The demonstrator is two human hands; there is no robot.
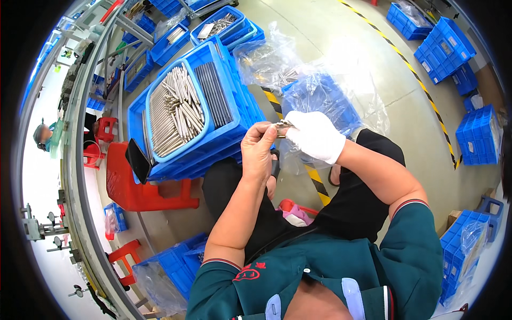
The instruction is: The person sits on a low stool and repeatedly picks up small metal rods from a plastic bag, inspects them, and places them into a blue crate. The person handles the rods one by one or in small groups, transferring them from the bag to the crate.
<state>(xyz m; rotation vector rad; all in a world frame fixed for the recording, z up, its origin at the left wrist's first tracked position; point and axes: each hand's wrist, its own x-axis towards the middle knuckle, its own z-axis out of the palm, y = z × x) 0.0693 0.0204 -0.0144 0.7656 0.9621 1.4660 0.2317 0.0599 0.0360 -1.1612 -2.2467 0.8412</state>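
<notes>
My bare left hand [257, 148] and my right hand [316, 137], which wears a white glove, meet in front of me above my knees. Between their fingertips they pinch a short, shiny metal piece [281, 129]; the fingers cover much of it, so its exact kind does not show. Left of my hands, silvery metal rods [178, 101] lie heaped in a light-blue tub on stacked blue crates. Dark rods [212, 90] are lined up beside that tub. Just beyond my right hand stands a blue crate [346, 114] draped with clear plastic, with metal parts near its far left corner.
A red plastic stool [125, 184] stands at the left, near a black flat object [138, 161] leaning on the crates. Behind it runs a metal-framed bench [74, 176]. More blue crates [477, 136] line the right side. Yellow-black tape [416, 74] marks the floor. Another person [45, 133] is far left.
</notes>
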